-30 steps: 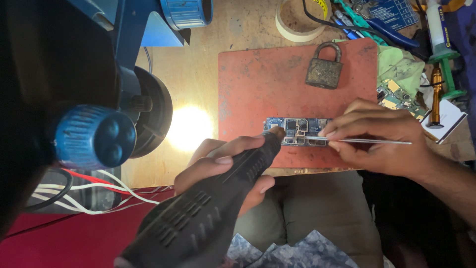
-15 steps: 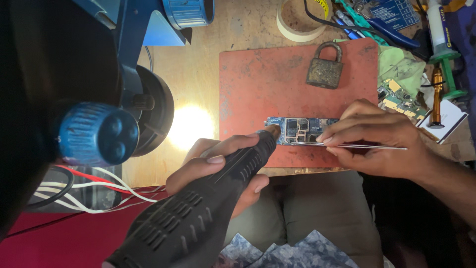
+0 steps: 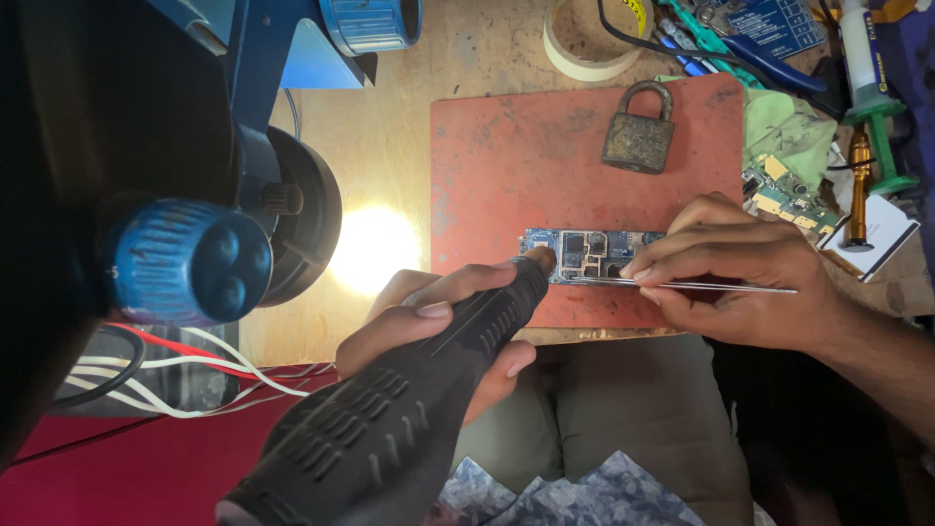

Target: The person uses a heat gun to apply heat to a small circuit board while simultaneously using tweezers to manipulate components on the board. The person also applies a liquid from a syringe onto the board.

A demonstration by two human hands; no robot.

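Note:
My left hand [image 3: 433, 321] grips a black rotary tool [image 3: 409, 409] whose tip rests at the left end of a small blue circuit board [image 3: 589, 251]. The board lies on a worn red mat [image 3: 506, 156] at the bench's near edge. My right hand [image 3: 740, 278] holds thin metal tweezers [image 3: 711, 285] flat against the board's lower edge, with the fingertips pressing on the board's right end.
A rusty padlock [image 3: 640, 131] sits on the mat behind the board. A blue microscope stand with a large blue knob [image 3: 190, 263] fills the left, beside a bright light spot [image 3: 375, 248]. A tape roll [image 3: 584, 44], green boards [image 3: 779, 190], tools and wires [image 3: 195, 375] lie around.
The rotary tool's tip has shifted slightly along the board's left end. My right hand with the tweezers has stayed almost still.

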